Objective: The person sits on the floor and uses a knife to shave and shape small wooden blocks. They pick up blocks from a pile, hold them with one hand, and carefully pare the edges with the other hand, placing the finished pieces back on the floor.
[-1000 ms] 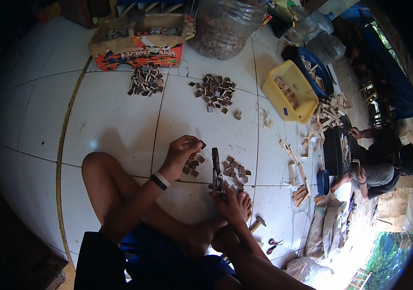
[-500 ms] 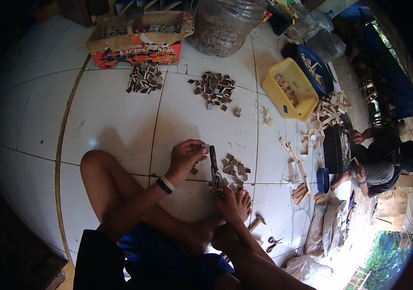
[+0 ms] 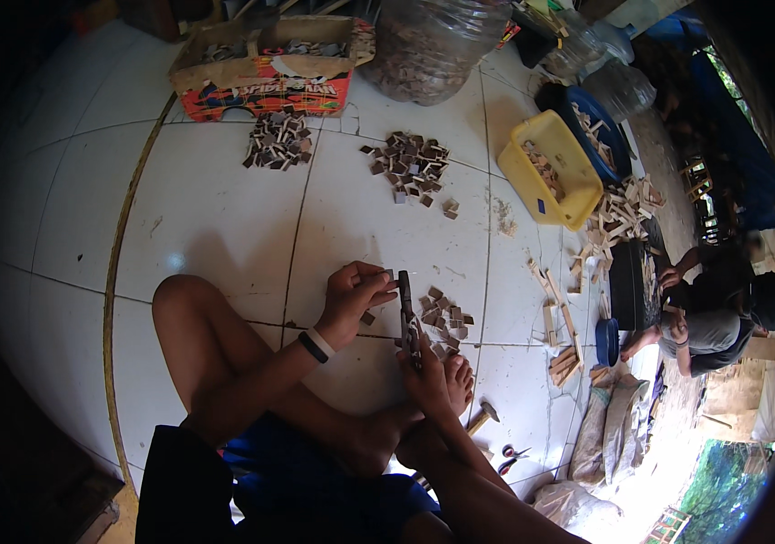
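My left hand is closed in a pinch on a small grey square piece, held just above the floor tiles. My right hand grips a long, dark, narrow hand tool; its exact kind is unclear. The tool's far end points away from me, right beside the pinched piece; I cannot tell whether they touch. A loose pile of small brown and pale square pieces lies on the floor just right of the tool. One more small square piece lies below my left hand.
Two larger piles of squares lie farther off, before a red cardboard box. Rightward are a yellow tub, wood offcuts, a hammer and scissors. A co-worker sits at far right.
The whole view has shifted slightly. My hands keep the same hold on the square piece and the tool. At the far right, the co-worker's hands have come closer together.
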Demonstrator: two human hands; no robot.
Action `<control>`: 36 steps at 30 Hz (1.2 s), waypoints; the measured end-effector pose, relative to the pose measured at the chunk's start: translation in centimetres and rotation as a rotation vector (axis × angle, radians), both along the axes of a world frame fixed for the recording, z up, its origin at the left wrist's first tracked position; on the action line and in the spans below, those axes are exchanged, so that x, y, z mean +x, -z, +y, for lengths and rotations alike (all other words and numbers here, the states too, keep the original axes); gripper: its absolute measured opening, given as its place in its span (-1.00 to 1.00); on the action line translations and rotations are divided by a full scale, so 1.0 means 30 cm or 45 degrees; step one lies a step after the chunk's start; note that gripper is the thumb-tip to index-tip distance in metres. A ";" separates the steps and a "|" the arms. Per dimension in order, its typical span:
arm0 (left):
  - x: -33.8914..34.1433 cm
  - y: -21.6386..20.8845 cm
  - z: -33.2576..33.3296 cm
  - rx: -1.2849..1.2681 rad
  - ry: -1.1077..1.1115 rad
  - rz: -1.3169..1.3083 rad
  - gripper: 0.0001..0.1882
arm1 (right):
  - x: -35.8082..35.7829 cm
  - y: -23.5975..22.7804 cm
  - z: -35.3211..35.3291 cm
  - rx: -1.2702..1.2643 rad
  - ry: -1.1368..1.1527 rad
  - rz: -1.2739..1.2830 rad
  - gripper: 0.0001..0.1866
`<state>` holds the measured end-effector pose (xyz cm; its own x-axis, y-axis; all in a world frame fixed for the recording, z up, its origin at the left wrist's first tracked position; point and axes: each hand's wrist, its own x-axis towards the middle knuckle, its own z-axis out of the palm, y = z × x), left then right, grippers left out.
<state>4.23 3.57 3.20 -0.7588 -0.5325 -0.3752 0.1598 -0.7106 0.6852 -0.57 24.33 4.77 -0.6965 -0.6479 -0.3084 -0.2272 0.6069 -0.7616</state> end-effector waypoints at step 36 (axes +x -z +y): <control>-0.007 0.004 -0.009 -0.040 0.033 0.019 -0.83 | -0.006 -0.007 -0.003 -0.100 -0.062 -0.065 -0.23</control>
<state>4.03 3.30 3.07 -0.7779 -0.5240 -0.3468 0.1520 -0.6925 0.7052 -0.76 24.25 4.99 -0.6486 -0.7041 -0.2892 -0.2148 0.5338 -0.8179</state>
